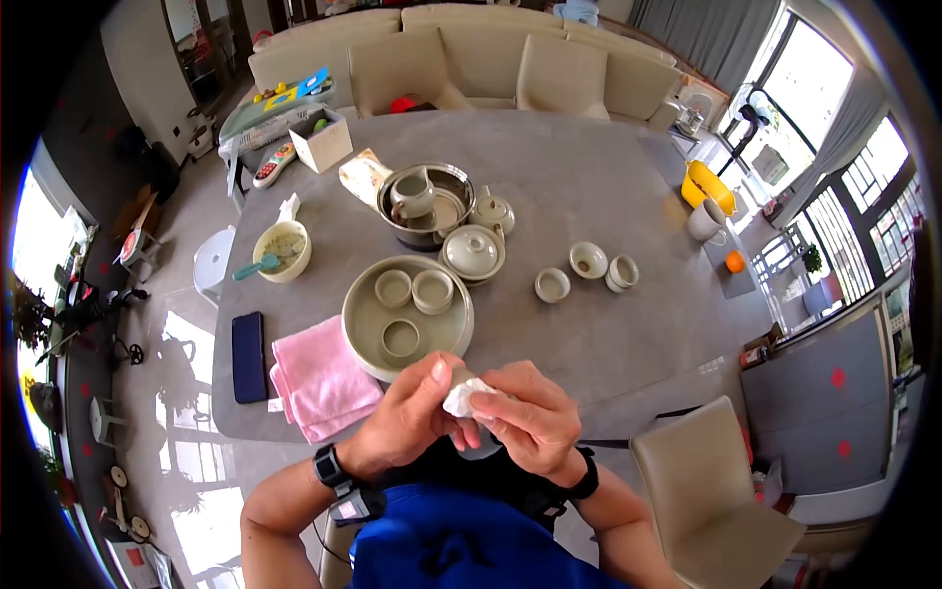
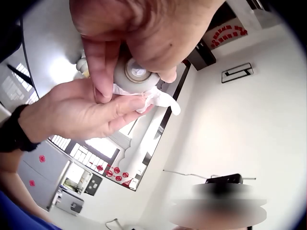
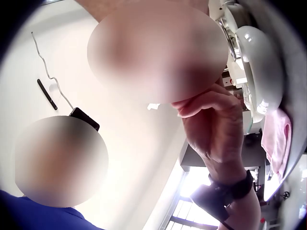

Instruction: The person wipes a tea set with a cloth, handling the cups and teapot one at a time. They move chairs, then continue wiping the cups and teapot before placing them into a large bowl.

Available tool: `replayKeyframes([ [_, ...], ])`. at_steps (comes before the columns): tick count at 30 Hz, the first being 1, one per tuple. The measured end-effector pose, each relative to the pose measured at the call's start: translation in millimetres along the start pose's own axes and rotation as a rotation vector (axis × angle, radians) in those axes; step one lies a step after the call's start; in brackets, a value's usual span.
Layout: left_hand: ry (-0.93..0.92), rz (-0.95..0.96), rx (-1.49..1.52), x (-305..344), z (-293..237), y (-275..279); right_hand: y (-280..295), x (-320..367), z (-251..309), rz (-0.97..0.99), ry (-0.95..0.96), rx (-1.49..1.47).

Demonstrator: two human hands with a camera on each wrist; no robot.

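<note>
Close to my body at the table's near edge, my left hand (image 1: 412, 407) grips a small pale teacup (image 2: 144, 85), its round foot facing the camera in the left wrist view. My right hand (image 1: 532, 417) pinches a crumpled white tissue (image 1: 463, 395) against the cup's rim. Most of the cup is hidden by fingers and tissue in the head view. Just beyond the hands sits a wide round ceramic tray (image 1: 458, 339) bearing a few small cups (image 1: 400, 339). Blur covers much of the hands' work in the right wrist view.
Left of the tray lie a pink towel (image 1: 324, 378) and a phone (image 1: 249, 358). Behind it stand a lidded bowl (image 1: 473, 253), a teapot (image 1: 494, 214) and a steel basin (image 1: 384, 218) holding a pitcher. Several small cups (image 1: 552, 286) stand to the right. A bowl with a spoon (image 1: 300, 265) is far left.
</note>
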State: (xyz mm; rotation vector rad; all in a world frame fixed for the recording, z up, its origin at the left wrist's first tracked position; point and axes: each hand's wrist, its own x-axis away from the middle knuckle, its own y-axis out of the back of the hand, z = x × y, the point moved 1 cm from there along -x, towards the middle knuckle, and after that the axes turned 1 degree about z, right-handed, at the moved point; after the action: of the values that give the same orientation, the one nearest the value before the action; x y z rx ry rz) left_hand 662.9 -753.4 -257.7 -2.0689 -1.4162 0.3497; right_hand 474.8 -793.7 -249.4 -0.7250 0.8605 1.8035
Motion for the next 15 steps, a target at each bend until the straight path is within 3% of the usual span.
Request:
replayKeyframes([
  [7, 0.13, -0.069, 0.142, -0.6, -2.3, -8.9, -0.5, 3.7, -3.6, 0.028, -0.021, 0.02],
  [13, 0.145, 0.034, 0.104, -2.1, -1.0, -3.6, 0.2, 6.9, -7.1, -0.074, -0.267, -0.099],
  [15, 0.166, -0.081, 0.141, -4.6, 2.5, -7.4, -4.2, 1.5, -10.3, -0.144, -0.313, -0.115],
])
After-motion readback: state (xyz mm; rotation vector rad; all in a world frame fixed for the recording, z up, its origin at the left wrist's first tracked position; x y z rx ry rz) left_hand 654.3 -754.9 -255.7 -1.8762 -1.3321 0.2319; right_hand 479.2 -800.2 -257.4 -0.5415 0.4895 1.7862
